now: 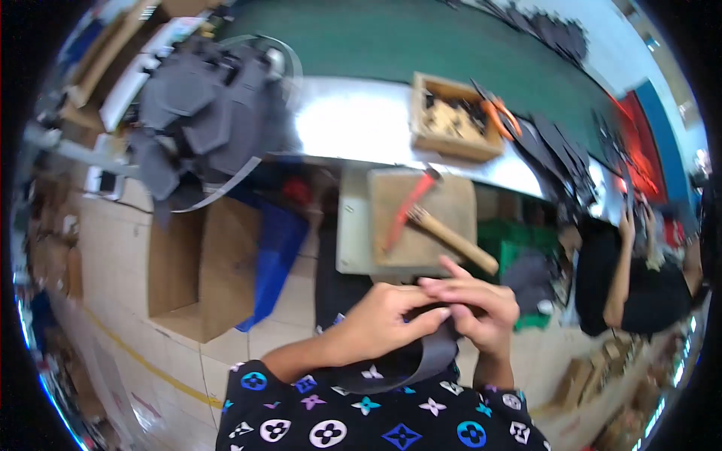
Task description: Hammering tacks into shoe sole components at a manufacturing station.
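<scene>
Close in front of my body, my left hand (387, 321) and my right hand (481, 308) meet with fingertips pressed together. Between them they pinch a dark grey flat strap (438, 355), whose loose part curves down and left over my lap. The pinched end is mostly covered by my fingers. Just beyond my hands, a hammer with a long red head and wooden handle (455, 240) rests on a worn tan board (447, 192). That board lies on a pale stand (353, 229).
Left is a pile of dark grey pieces (188, 101) above an open cardboard box (203, 263) and blue bin (278, 255). A wooden box (460, 145) of small parts and orange-handled pliers (500, 116) sit by the green belt (346, 41). A co-worker (639, 289) is right.
</scene>
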The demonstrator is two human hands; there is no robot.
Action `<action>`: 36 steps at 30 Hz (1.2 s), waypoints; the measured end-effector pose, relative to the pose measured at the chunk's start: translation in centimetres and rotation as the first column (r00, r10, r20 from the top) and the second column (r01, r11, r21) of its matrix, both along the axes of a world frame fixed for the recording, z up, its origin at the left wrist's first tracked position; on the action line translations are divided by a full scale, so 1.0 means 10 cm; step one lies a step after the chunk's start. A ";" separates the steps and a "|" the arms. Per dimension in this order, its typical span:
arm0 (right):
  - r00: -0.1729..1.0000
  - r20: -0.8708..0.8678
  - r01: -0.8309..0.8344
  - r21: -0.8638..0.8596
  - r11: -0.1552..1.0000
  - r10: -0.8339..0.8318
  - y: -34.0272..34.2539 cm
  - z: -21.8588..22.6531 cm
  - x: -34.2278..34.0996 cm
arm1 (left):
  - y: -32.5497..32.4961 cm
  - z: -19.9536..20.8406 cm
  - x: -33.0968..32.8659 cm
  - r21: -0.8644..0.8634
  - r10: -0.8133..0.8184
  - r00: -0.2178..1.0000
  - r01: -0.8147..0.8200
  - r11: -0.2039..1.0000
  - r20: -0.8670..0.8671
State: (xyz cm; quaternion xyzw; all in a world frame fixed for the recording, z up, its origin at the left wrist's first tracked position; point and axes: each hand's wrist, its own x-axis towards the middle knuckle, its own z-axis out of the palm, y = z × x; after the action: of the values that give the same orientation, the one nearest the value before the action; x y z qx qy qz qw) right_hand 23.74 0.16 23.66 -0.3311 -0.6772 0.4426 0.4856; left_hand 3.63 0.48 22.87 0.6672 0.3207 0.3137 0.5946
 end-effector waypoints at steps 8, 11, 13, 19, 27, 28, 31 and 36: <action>0.843 0.163 0.487 0.170 0.857 -0.512 0.16 -0.06 0.51 | 0.32 0.24 -0.49 -0.072 0.197 0.968 -0.210 0.975 -0.153; 0.787 0.213 0.572 0.098 0.814 -0.579 0.15 -0.08 0.82 | 1.01 0.44 -0.99 0.313 0.768 0.639 -0.722 0.617 -0.041; 0.751 0.197 0.631 0.070 0.773 -0.631 0.13 -0.16 1.01 | 1.61 0.70 -1.52 0.442 0.844 0.526 -0.785 0.433 0.108; 0.725 0.017 0.680 -0.173 0.713 -0.688 0.48 -0.57 1.45 | 2.71 0.57 -3.94 0.828 0.828 -0.056 -0.108 0.550 -0.558; -0.033 0.670 0.782 0.479 0.398 -0.742 1.51 -0.72 2.93 | 2.70 0.52 -2.57 0.893 0.866 -0.221 -0.073 0.444 -0.449; -0.045 0.709 0.736 0.500 0.456 -0.704 1.62 -0.77 2.94 | 2.57 0.58 -2.41 0.899 0.873 -0.217 -0.070 0.433 -0.437; 0.014 0.695 0.769 0.452 0.452 -0.719 1.83 -0.73 2.86 | 2.14 0.66 -1.85 0.842 0.852 0.076 -0.127 0.524 -0.518; 0.720 0.141 0.691 -0.053 0.721 -0.680 1.99 -0.09 1.96 | 1.48 0.76 -0.59 0.894 0.781 0.473 0.034 0.448 -0.409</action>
State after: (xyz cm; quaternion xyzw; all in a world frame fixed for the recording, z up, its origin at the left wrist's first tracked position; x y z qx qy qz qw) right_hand 43.30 20.10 22.72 -0.6067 -0.5088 0.2462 0.5589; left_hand -2.22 15.25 30.44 0.8135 0.5247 0.2311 -0.0976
